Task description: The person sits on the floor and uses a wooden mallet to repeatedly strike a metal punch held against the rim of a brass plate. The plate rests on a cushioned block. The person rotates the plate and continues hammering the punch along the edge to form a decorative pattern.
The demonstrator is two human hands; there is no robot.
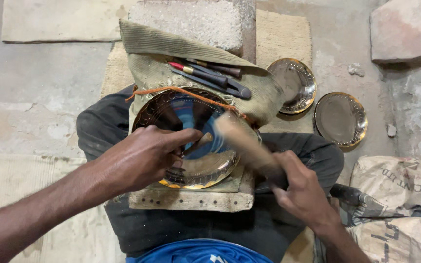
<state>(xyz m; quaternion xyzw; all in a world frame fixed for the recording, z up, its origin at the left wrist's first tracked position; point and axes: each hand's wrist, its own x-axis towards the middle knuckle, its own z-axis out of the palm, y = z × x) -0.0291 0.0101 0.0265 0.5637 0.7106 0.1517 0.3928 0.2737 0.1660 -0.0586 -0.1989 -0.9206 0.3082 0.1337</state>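
Note:
A shiny round brass plate (171,109) with an embossed rim lies on a wooden block (191,199) on my lap. My left hand (142,156) rests on the plate's near rim and pinches a small punch tool (201,142) against its surface. My right hand (300,187) grips the handle of a wooden mallet (242,139), blurred in motion, its head just above the punch. An orange string (191,93) runs over the plate's far edge.
Several chisels and punches (210,75) lie on a folded cloth (157,68) behind the plate. Two more brass plates (293,83) (341,118) sit on the floor at the right. A stone block (196,19) stands at the back, sacks (395,185) lie at the right.

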